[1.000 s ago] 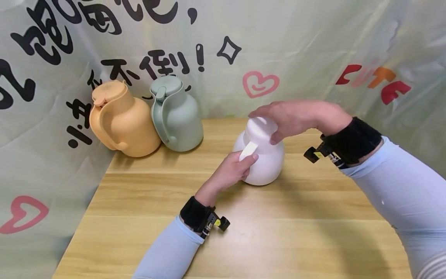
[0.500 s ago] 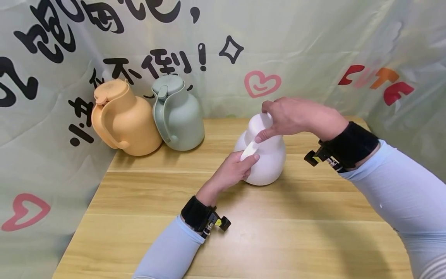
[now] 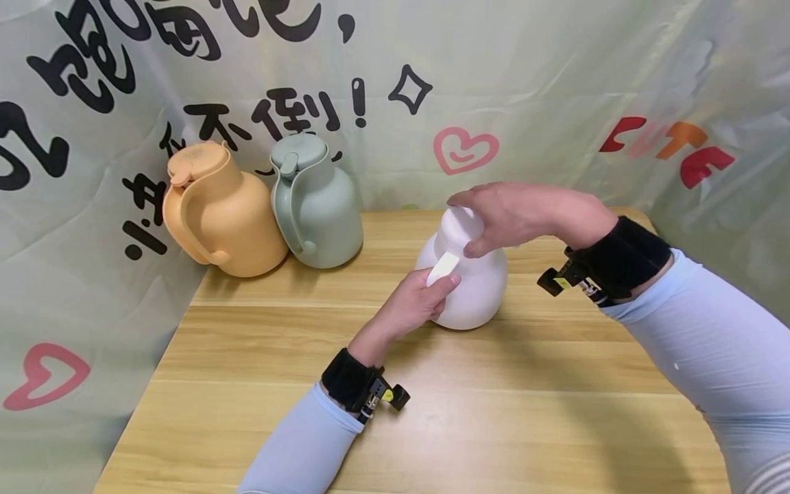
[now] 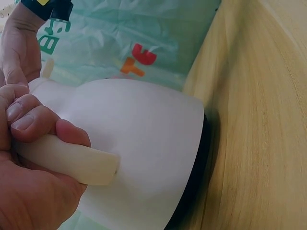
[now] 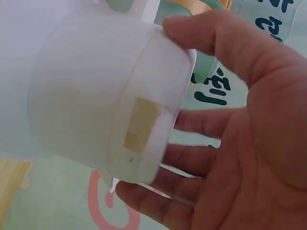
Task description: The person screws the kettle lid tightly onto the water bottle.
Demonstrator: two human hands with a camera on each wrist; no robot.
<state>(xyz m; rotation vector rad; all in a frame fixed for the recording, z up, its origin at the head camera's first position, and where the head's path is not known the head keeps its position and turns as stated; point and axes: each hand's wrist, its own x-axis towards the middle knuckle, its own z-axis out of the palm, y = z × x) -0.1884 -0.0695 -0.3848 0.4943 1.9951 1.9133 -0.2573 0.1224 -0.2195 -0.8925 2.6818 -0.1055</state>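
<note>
A white thermos jug [image 3: 472, 295] stands upright on the wooden table. My left hand [image 3: 410, 302] grips its handle [image 3: 443, 267]; in the left wrist view the fingers curl round that handle [image 4: 91, 165]. At the top, my right hand [image 3: 515, 216] holds the jug's white lid [image 3: 459, 223], thumb on the near side and fingers reaching over the far side. Seen from the right wrist, the thumb touches the rim of the lid [image 5: 163, 76] and the fingers go round behind it. A tan patch [image 5: 141, 124] shows on the lid's side.
To the left at the back, an orange jug [image 3: 231, 223] and a grey-green jug [image 3: 324, 213] stand side by side, apart from my hands. A printed cloth [image 3: 543, 82] hangs behind the table [image 3: 494, 425].
My right hand first turned round the lid, its thumb swinging toward the handle, then turned partly back to the right. My left hand and the jug have stayed in place.
</note>
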